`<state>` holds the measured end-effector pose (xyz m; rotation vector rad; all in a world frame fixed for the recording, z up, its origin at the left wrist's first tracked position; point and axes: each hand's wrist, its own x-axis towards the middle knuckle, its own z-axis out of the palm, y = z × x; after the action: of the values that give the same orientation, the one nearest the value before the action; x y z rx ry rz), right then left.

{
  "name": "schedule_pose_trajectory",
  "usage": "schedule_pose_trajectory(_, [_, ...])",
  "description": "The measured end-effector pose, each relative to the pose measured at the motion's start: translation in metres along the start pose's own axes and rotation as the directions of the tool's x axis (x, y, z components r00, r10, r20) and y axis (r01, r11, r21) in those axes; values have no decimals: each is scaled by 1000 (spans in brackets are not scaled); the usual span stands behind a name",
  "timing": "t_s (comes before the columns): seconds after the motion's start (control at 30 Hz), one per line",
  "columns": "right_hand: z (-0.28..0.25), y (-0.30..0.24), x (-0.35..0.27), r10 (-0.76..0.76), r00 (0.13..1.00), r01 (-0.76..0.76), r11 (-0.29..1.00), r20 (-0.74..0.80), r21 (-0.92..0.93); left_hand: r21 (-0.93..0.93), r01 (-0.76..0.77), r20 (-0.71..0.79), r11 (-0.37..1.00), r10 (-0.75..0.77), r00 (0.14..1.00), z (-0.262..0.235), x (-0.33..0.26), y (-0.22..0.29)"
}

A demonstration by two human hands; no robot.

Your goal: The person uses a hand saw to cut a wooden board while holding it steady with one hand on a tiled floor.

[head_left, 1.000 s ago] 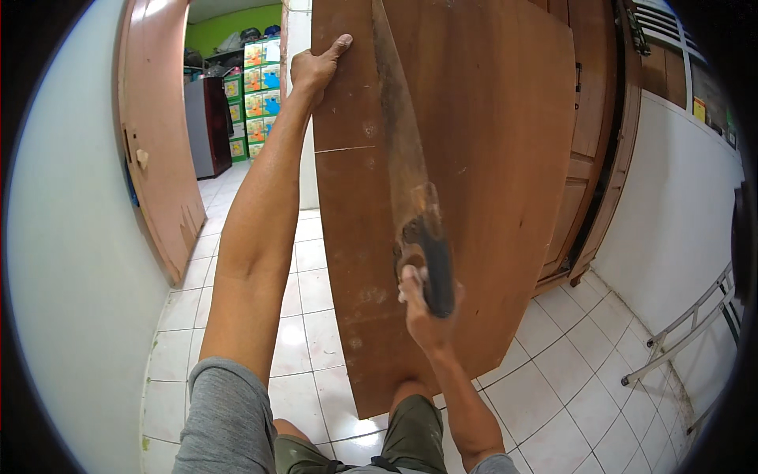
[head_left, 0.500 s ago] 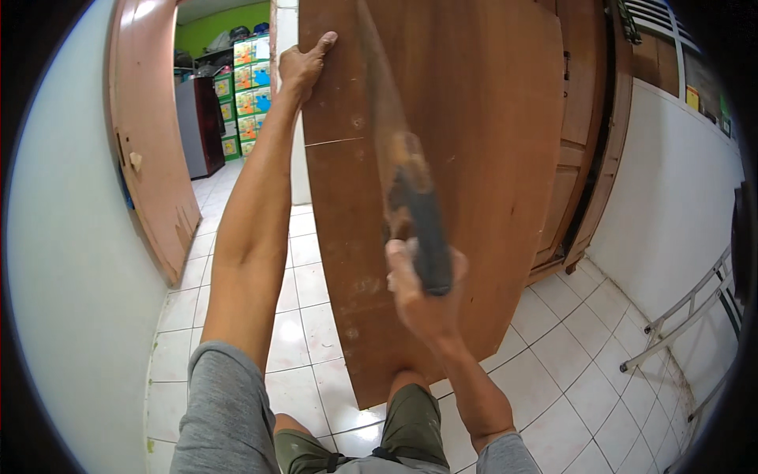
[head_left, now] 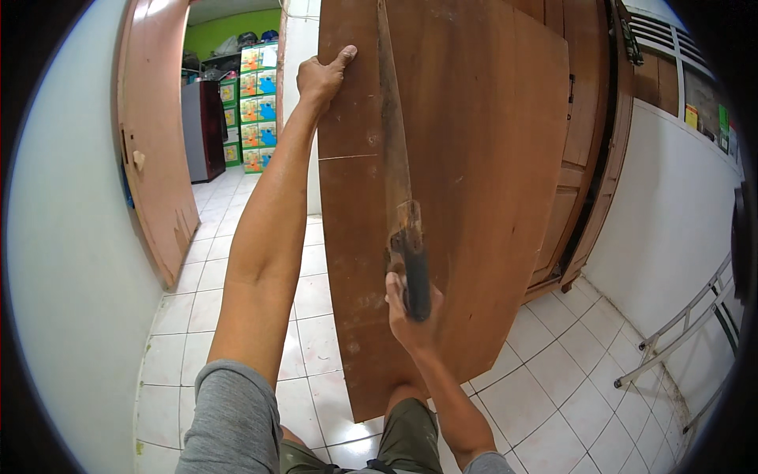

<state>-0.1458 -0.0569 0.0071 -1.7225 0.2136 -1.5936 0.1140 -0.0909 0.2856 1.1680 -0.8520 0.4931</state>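
Note:
A large brown wooden board (head_left: 489,166) stands tilted in front of me, its lower end by my legs. My left hand (head_left: 322,80) grips its left edge high up, fingers wrapped behind and thumb on the face. The black handle of a handsaw (head_left: 416,276) is in my closed right hand (head_left: 412,322), low over the board's middle. Its long, worn blade (head_left: 395,130) points up along the board; I cannot tell whether the blade touches it. A thin pale line runs from the board's left edge to near the blade.
A wooden cabinet (head_left: 588,158) stands behind the board on the right. At the right wall leans a metal folding frame (head_left: 679,332). On the left, an open pinkish door (head_left: 154,142) leads to a room with patterned drawers (head_left: 259,107). White tiles (head_left: 553,371) cover the floor.
The saw and my right hand have moved down the board toward me, and the blade is less blurred. My left hand keeps its place on the edge; the view has shifted slightly.

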Motion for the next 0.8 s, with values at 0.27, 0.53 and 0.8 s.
schedule_pose_trajectory(0.27, [-64,-90,-10,306,951,-298,945,-36,137,-18,-5,0,1000,5,1000,-1,2,0])
schedule_pose_trajectory(0.53, [-23,-117,20,122,983,-123,992,140,1,192,-36,-119,981,59,991,2,1,-4])
schedule_pose_trajectory(0.8, [-50,-74,15,236,971,-240,949,45,204,-168,-47,49,985,56,997,6,25,-29])
